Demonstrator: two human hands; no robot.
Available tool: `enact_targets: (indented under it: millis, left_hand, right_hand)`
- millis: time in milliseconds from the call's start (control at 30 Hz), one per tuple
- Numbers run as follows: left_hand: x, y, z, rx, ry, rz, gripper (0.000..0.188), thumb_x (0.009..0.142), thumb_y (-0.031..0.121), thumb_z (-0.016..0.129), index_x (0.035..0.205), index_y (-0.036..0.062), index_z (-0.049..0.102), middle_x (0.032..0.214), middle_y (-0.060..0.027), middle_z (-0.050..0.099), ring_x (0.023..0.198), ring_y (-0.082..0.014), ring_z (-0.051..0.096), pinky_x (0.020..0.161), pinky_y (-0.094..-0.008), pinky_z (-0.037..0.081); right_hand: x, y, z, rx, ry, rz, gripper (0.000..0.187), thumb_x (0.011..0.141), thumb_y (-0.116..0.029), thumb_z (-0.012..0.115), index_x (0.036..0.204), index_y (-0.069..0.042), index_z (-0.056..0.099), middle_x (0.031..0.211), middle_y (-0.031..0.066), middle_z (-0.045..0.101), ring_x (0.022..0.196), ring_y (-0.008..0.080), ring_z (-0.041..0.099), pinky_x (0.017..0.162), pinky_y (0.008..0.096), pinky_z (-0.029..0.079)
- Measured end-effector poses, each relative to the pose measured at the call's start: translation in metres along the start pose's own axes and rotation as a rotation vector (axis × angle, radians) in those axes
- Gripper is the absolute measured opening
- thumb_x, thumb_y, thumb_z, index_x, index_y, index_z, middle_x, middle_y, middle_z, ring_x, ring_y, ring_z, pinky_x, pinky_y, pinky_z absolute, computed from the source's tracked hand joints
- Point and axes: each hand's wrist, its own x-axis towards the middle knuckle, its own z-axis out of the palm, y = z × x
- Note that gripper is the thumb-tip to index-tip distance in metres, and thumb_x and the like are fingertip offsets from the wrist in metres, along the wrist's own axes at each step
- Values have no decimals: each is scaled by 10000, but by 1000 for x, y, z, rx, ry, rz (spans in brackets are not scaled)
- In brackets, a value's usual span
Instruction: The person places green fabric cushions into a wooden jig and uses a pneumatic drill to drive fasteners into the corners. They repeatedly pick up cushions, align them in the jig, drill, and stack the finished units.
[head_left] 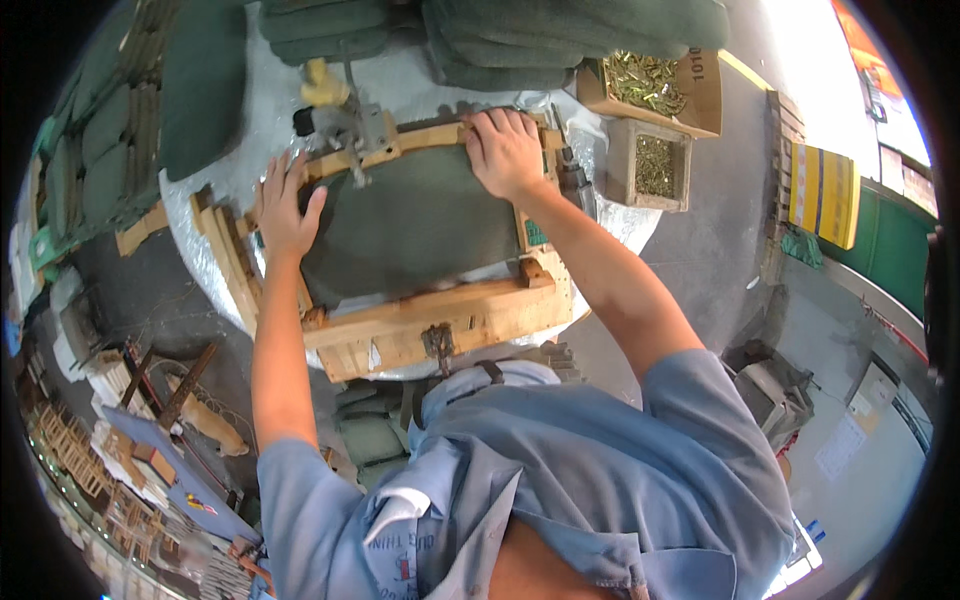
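A dark green padded panel (pixel 405 230) lies inside a wooden frame (pixel 440 310) on the work surface before me. My left hand (pixel 287 215) rests at the frame's left far corner, with fingers and thumb spread. At the right far corner, my right hand (pixel 505 158) lies with its fingers stretched over the curved wooden rail (pixel 430 137) and its thumb by the panel's edge. Between the hands, a metal toggle clamp (pixel 355 140) is mounted at the rail, reaching over the panel. What lies under my palms is hidden.
Green cushions (pixel 570 35) are piled at the far side, with more stacks (pixel 105 150) at left. A cardboard box (pixel 700 95) of small brass-coloured pieces and a wooden box (pixel 655 165) stand at right. A metal clamp (pixel 438 342) sits on the frame's near edge.
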Motion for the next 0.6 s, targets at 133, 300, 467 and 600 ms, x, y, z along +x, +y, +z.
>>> enact_targets:
  millis: [133,300,467,600]
  left_hand:
    - [-8,0,17,147,-99,-55,654,1068,575,529,1618,222,506,1690,-141,444,1605,-391,324,1299,-645,177]
    - [0,-3,16,197,-109,-48,658,1081,600,483,1636,249,480,1697,-132,435,1617,-382,300,1299,-654,172]
    - [3,-14,21,197,-106,-42,680,1094,652,408,1630,242,485,1713,-137,412,1614,-368,302,1317,-623,128]
    - [-7,-10,13,136,-11,-41,647,1096,586,471,1596,177,515,1660,-149,468,1572,-386,362,1301,-592,213]
  right_hand:
    - [-10,-18,2,-142,-28,6,234,1001,-259,623,1192,-158,711,1133,76,659,1146,304,614,1071,507,425]
    - [-1,-7,6,-126,-1,3,236,1003,-281,632,1185,-148,703,1139,76,668,1162,312,619,1064,495,440]
    - [-25,-37,-7,-63,174,184,319,985,-262,693,1266,-114,662,1296,124,655,1273,361,595,1104,494,458]
    - [-120,-116,-43,140,276,366,351,955,-168,728,1284,-89,636,1373,160,626,1319,403,569,1112,499,447]
